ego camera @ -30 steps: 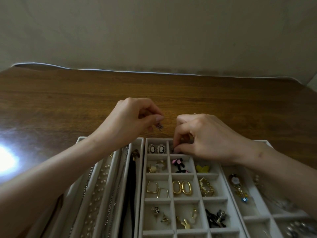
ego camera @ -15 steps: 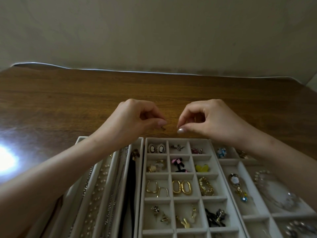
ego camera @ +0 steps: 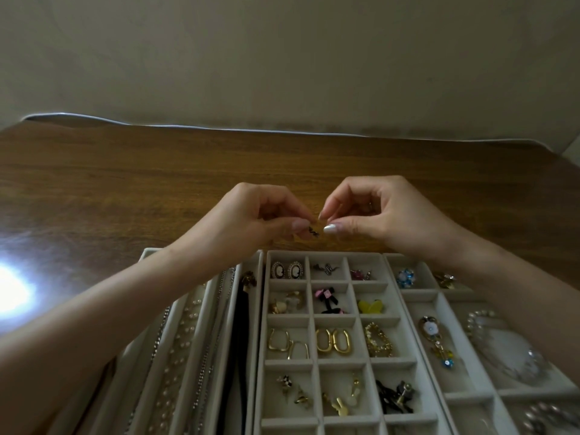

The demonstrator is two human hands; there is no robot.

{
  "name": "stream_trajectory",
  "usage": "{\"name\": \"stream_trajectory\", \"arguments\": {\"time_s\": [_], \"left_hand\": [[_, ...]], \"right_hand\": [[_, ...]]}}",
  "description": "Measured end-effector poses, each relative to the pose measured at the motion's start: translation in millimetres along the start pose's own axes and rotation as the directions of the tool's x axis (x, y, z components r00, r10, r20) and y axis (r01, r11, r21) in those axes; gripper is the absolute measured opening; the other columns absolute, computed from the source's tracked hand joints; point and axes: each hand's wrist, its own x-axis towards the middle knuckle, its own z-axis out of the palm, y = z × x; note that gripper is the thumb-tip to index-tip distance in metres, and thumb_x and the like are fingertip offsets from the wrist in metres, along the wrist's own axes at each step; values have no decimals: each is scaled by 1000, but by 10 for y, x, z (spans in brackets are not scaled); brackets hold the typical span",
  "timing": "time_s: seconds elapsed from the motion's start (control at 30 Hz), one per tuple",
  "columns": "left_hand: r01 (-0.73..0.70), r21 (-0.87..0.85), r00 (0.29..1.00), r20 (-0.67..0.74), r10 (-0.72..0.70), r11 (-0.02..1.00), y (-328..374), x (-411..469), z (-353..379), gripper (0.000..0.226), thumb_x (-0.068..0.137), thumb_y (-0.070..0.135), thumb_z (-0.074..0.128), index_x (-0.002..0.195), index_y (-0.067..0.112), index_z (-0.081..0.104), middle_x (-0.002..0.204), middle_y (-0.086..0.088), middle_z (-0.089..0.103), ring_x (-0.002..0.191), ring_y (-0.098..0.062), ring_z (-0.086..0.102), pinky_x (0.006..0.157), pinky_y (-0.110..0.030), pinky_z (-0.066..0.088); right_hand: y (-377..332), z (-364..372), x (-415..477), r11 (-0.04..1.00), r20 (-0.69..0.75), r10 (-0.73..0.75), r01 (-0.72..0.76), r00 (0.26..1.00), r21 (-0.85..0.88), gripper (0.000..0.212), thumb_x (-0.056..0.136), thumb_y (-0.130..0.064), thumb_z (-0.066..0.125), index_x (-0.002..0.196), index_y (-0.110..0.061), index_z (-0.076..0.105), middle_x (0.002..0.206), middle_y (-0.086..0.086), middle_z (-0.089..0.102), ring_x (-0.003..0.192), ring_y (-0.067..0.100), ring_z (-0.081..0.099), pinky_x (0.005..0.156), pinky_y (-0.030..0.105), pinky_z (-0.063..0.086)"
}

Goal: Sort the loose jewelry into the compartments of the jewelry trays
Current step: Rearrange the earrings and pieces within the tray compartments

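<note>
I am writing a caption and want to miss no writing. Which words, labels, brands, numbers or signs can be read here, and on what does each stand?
No text can be read in this picture.
Trays: no label or brand shows.
Dark piece pinched by the left hand: too small to show any mark.
Table and wall: plain, no writing.

No readable text

Nothing legible here — no label, brand, number or sign on the jewelry trays (ego camera: 335, 361), table (ego camera: 125, 183) or wall (ego camera: 282, 58).
</note>
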Motion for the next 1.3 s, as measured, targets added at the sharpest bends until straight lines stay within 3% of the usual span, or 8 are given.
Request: {"name": "stream_trajectory", "arguments": {"time_s": [0.27,0.6,0.73,0.83,1.1,1.3], "left_hand": [[2,-50,999,48,0,999,23,-13,21,14,83,9,61,93,15,70,85,4,73,80,-4,68,72,-15,52],[54,-132,999,10,-53,990,32,-25,65,28,65,26,66,88,11,62,76,-1,73,71,-9,70,65,-14,51],[42,-125,999,5,-41,991,43,-31,69,29,65,26,66,91,12,62,79,-2,73,76,-10,70,71,-19,55],[32,-95,999,1,-32,995,29,-28,65,20,75,14,68,94,13,63,81,0,73,80,-10,70,79,-26,55],[20,-96,1000,-4,-21,995,26,-13,73,28,76,6,69,102,14,59,83,1,74,84,-7,69,84,-28,53],[21,-36,999,-25,-22,999,-16,-8,96,27,72,15,73,96,21,62,82,3,70,77,-2,65,70,-19,51]], "right_hand": [[-6,60,-9,997,9,3,-4,1000,77,21,74,-8,75,87,-18,62,85,-1,69,82,5,68,77,22,54],[-25,97,-30,977,35,-37,29,999,212,16,76,0,70,89,-8,66,86,8,72,79,15,71,67,20,54],[-3,101,-28,987,3,-27,26,1000,160,11,75,-2,71,81,-12,69,81,3,71,76,11,69,67,20,53],[5,91,-31,985,1,-20,19,1000,171,11,75,-1,71,80,-11,68,80,2,71,74,8,68,66,17,52],[15,86,-38,983,21,-26,22,999,184,19,78,1,68,94,-11,69,87,1,70,78,6,67,68,15,51],[6,87,-41,984,-6,-20,20,1000,176,12,79,-3,70,84,-13,66,85,4,69,75,10,65,68,20,53]]}}
